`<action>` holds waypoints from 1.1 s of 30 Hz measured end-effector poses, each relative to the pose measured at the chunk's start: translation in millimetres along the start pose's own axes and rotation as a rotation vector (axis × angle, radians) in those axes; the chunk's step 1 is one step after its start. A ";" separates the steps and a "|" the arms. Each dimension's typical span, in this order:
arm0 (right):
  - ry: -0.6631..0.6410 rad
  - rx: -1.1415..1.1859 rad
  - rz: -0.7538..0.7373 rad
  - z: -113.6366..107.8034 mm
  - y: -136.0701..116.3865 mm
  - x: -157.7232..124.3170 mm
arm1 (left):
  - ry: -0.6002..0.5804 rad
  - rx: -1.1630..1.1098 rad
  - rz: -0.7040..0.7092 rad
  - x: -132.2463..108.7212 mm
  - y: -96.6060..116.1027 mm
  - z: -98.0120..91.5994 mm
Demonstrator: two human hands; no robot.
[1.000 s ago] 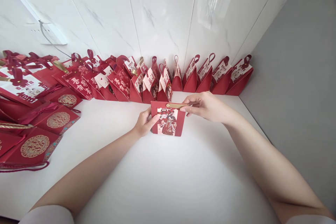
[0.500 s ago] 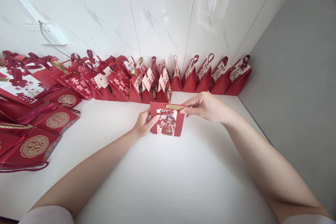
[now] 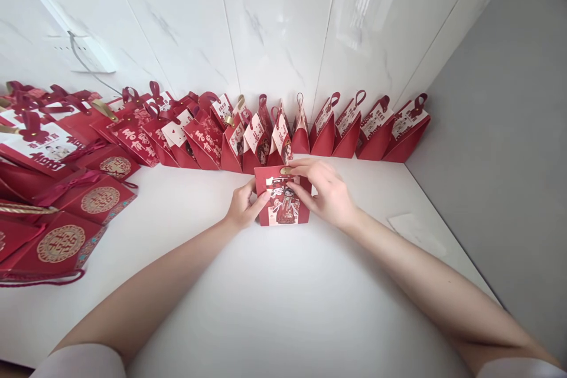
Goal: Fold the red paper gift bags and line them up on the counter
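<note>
Flat red boxes with round gold emblems (image 3: 59,245) lie far left on a white tabletop (image 3: 274,307); red paper gift bags (image 3: 328,130) line the wall; at centre, the left hand (image 3: 241,207) pinches, fingers curled, the left edge of a small red paper gift box printed with a cartoon couple (image 3: 283,209); it stands upright, picture facing the wearer, top edge running left to right; the right hand (image 3: 328,195) clasps its top right corner, fingers bent.

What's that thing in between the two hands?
A small red gift box; the left hand and right hand both touch it, in the head view.
</note>
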State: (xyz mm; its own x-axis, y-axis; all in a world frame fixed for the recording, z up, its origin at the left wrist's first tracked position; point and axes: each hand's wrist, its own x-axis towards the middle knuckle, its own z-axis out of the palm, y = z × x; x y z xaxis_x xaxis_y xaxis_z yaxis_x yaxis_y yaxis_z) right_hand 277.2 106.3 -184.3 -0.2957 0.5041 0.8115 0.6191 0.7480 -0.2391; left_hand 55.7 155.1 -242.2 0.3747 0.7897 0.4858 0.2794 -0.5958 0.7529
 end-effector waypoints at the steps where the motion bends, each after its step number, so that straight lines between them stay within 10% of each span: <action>1: 0.015 -0.013 -0.007 3.5 0.6 -2.6 | -0.001 0.012 -0.002 -0.1 0.4 -0.3; 33: 0.074 -0.149 0.024 33.2 -4.6 -29.5 | -0.040 0.115 0.113 -0.5 1.1 -3.1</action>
State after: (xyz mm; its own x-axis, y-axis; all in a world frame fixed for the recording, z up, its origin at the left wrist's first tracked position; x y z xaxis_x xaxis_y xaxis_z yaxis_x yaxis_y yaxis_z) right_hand 259.0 102.2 -224.9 -0.2279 0.4838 0.8450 0.7282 0.6608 -0.1819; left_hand 53.1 154.5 -240.2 0.4439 0.7118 0.5444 0.3325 -0.6949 0.6376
